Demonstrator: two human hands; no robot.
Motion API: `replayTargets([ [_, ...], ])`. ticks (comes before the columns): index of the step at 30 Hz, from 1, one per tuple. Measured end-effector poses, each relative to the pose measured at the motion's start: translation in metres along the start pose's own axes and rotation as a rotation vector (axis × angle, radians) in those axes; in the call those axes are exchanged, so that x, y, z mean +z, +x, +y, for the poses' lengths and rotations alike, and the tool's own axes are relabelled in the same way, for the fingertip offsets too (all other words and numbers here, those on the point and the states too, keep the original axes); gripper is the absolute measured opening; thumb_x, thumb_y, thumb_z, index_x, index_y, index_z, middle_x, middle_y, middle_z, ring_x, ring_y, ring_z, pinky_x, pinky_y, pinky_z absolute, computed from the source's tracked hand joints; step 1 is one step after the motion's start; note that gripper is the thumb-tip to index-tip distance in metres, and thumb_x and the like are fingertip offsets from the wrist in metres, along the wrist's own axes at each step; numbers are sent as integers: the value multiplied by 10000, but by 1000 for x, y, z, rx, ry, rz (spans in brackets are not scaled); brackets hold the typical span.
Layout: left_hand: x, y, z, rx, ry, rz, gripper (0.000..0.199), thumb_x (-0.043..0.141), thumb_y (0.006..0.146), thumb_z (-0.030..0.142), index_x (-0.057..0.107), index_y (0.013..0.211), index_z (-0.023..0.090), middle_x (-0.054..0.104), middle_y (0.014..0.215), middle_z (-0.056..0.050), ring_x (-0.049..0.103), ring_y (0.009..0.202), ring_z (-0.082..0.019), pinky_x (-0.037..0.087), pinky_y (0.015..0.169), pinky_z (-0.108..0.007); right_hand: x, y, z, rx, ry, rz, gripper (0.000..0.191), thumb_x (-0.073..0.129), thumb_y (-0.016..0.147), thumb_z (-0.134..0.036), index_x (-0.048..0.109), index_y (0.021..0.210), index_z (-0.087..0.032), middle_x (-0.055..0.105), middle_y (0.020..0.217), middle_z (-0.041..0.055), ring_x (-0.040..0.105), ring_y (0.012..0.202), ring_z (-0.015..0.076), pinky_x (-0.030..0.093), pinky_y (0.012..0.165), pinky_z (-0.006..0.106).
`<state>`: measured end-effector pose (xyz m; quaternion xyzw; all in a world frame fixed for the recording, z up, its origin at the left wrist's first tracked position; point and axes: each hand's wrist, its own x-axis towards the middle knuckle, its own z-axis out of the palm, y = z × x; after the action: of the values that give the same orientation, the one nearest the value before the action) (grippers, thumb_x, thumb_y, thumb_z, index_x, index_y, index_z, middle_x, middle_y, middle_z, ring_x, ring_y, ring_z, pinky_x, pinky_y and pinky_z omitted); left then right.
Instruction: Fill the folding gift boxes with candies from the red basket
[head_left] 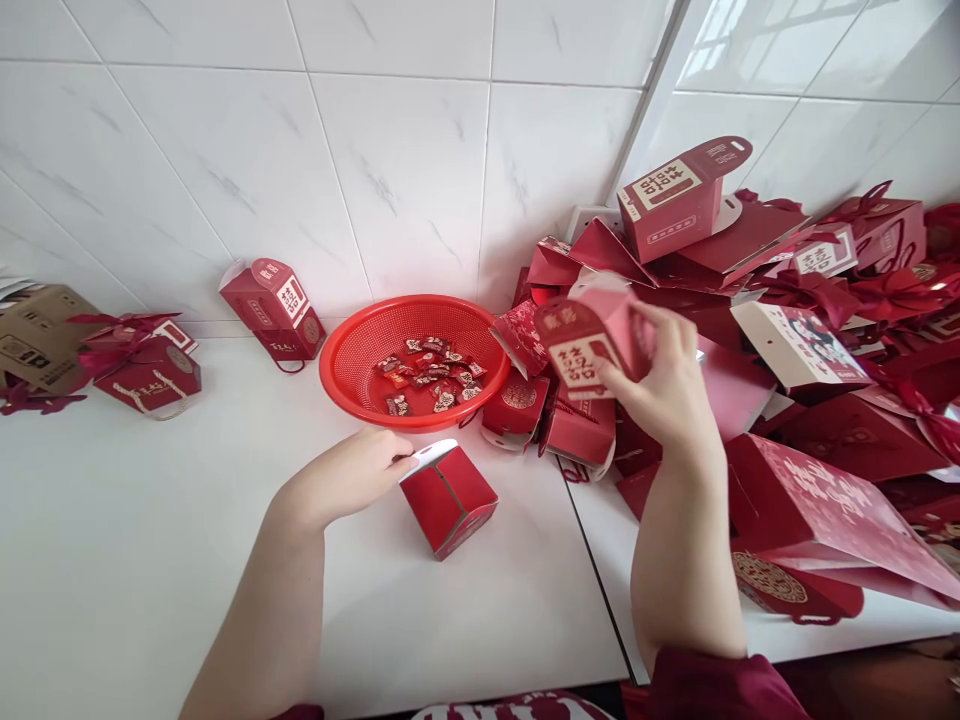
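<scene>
My left hand (360, 468) pinches the white-lined flap of a red gift box (454, 500), which lies tilted on the white table in front of me. At the edge of the box pile, my right hand (664, 375) grips a second red candy box (577, 350) with a cream label and gold lettering; its handle flap points up. Between and beyond my hands stands a red plastic basket (345, 385) with a loose heap of wrapped candies (435, 375) in it. My right palm hides part of the held box.
A large pile of red boxes (832, 500) covers the right side, with one box (675, 205) on top. By the tiled wall stand a red box (274, 310) and a ribboned box (142, 370). A brown carton (49, 335) is at far left. A seam crosses the table (360, 610).
</scene>
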<state>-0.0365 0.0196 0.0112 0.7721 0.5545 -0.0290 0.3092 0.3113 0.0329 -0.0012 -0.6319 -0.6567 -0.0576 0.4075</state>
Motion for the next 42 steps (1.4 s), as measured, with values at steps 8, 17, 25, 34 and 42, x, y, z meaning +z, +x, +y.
replayTargets([
  [8, 1, 6, 2, -21, 32, 14, 271, 433, 866, 270, 281, 656, 190, 343, 668, 5, 303, 569, -128, 207, 531, -290, 51, 8, 15, -38, -23, 19, 452, 444, 933, -204, 535, 1375, -182, 504, 1442, 167, 474, 1342, 317, 428, 1078, 538],
  [17, 8, 29, -16, -44, -120, -33, 267, 468, 859, 359, 432, 656, 189, 551, 739, -43, 554, 671, -174, 343, 563, -265, 23, -16, -48, -246, 250, -195, 255, 465, 993, -228, 642, 1176, -236, 684, 1151, 81, 640, 1075, 227, 504, 924, 369],
  [25, 14, 31, -9, -108, 81, 98, 138, 606, 758, 334, 639, 730, 202, 694, 820, -37, 605, 685, -183, 382, 571, -275, 56, -56, -104, -504, 149, -1105, 127, 599, 928, -264, 672, 1023, -223, 717, 882, 28, 639, 776, 180, 345, 597, 249],
  [34, 24, 21, 22, 75, 162, 42, 279, 512, 733, 199, 373, 491, 194, 404, 493, 0, 337, 471, -137, 217, 490, -320, 71, -64, -104, -440, 172, -1123, 147, 632, 910, -304, 700, 978, -194, 708, 940, 63, 639, 841, 201, 365, 640, 266],
  [42, 19, 25, 10, 157, 72, -197, 192, 541, 690, 210, 444, 524, 197, 382, 513, 10, 276, 464, -128, 192, 497, -320, 76, -59, -104, -465, 226, -1128, 237, 520, 901, -92, 731, 940, -192, 710, 906, 56, 619, 789, 168, 400, 691, 251],
])
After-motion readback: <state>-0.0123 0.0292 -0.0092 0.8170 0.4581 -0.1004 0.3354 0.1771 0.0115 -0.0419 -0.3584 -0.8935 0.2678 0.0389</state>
